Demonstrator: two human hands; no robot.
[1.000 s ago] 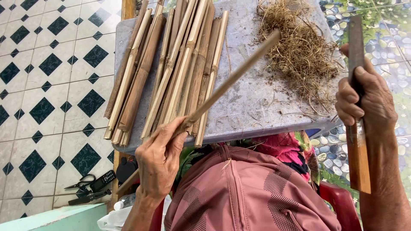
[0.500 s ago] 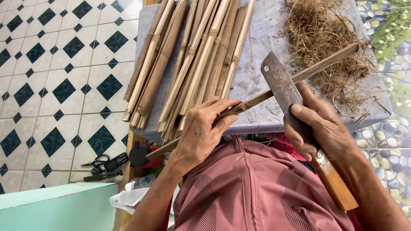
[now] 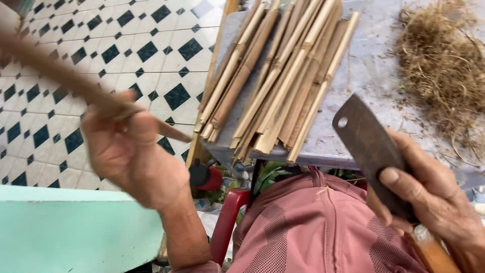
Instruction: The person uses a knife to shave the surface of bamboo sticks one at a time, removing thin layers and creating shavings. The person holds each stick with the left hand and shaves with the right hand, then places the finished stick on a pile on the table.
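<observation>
Change since earlier frame: the left hand (image 3: 132,151) has swung out from the table edge to the left of the frame, taking the bamboo strip (image 3: 76,86) with it; the strip no longer lies across the table toward the right hand and now slants up to the upper left, blurred. The knife blade has dropped from mid-frame to the lower right.
Left hand: closed around the strip, fingers curled over it, back of the hand to the camera.
Bamboo strip: long, thin, brown; one short pointed end sticks out just right of the fist, the long end runs off the upper left corner, over the tiled floor.
Right hand (image 3: 429,197): lower right of frame, wrapped around the knife (image 3: 371,146) where blade meets handle, thumb pressed flat on the blade's face.
Knife: broad dark metal blade, dull and stained, rounded tip with a small hole, pointing up and left; orange-brown wooden handle below the fist.
Strip to knife: well apart, at opposite sides of the frame.
Bamboo bundle (image 3: 275,76): pale tan split lengths, jointed, lying side by side on the grey table (image 3: 374,76), ends overhanging its near edge.
Shavings (image 3: 444,65): dry, wiry, straw-coloured heap, upper right of table.
Floor (image 3: 126,45): white tiles with black diamonds.
Clothing (image 3: 323,227): pink mesh fabric, lower centre.
</observation>
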